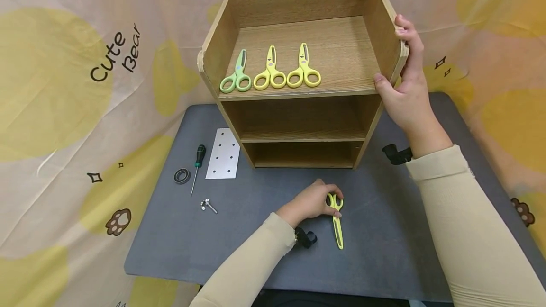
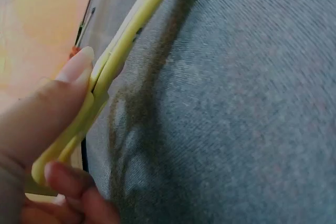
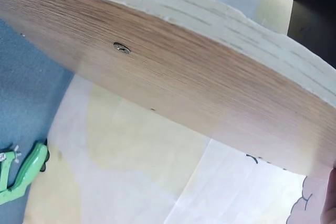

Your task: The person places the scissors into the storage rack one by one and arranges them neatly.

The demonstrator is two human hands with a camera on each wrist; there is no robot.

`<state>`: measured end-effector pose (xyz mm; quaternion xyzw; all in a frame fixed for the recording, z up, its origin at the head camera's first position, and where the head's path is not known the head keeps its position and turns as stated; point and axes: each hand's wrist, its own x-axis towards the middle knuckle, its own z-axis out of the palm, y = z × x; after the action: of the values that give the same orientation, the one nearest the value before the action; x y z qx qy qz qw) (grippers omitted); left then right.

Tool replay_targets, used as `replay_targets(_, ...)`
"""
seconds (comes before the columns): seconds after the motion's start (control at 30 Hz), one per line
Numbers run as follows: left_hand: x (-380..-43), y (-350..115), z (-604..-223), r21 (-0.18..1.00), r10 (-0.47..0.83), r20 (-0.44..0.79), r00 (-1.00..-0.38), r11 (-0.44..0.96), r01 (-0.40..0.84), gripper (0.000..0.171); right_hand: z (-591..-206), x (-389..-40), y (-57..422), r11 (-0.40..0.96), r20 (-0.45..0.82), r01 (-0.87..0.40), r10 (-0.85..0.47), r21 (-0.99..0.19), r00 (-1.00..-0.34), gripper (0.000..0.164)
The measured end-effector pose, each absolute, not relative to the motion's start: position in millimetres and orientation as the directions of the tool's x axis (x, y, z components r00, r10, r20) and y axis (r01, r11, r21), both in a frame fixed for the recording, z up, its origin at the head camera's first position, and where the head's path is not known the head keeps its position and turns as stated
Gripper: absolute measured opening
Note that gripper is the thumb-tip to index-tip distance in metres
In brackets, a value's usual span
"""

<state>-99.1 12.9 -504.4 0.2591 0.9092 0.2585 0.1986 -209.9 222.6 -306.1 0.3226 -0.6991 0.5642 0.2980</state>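
My left hand (image 1: 313, 200) pinches a pair of yellow scissors (image 1: 338, 229) by its handle end, blades pointing toward the table's front edge. In the left wrist view the thumb presses on the scissors (image 2: 107, 69), which cast a shadow on the grey surface beneath. My right hand (image 1: 407, 79) grips the right side panel of a wooden shelf unit (image 1: 298, 93), thumb inside and fingers outside. On the unit's top compartment lie green scissors (image 1: 240, 66) at the left and two yellow pairs, one in the middle (image 1: 270, 65) and one to its right (image 1: 304, 63).
Left on the grey table (image 1: 170, 240) lie a black tape roll (image 1: 182, 176), a screwdriver (image 1: 199, 158), a white perforated sheet (image 1: 222, 155) and small metal screws (image 1: 208, 205). A green tool (image 3: 26, 171) shows in the right wrist view. A patterned cloth (image 1: 141, 75) hangs behind.
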Motion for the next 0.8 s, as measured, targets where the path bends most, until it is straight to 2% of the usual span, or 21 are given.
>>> replay_targets(0.17,-102,10,-505,0.616,0.601,-0.22,-0.769,0.697,0.368,0.043,-306,-208,222,0.16,0.774,-0.782,-0.12,-0.603,-0.621,0.065)
replay_targets(0.5,-100,7,-496,0.724,0.616,-0.199,-0.762,0.617,0.309,0.045,-307,-210,223,0.154,0.786,-0.795,-0.129,-0.587,-0.605,0.065)
replay_targets(0.67,-97,5,-490,0.72,0.626,-0.149,-0.765,0.599,0.35,0.041,-307,-210,224,0.155,0.809,-0.82,-0.144,-0.551,-0.57,0.066)
replay_targets(0.8,-92,7,-479,0.69,0.646,-0.075,-0.76,0.584,0.428,0.036,-306,-209,224,0.156,0.807,-0.817,-0.14,-0.555,-0.574,0.066)
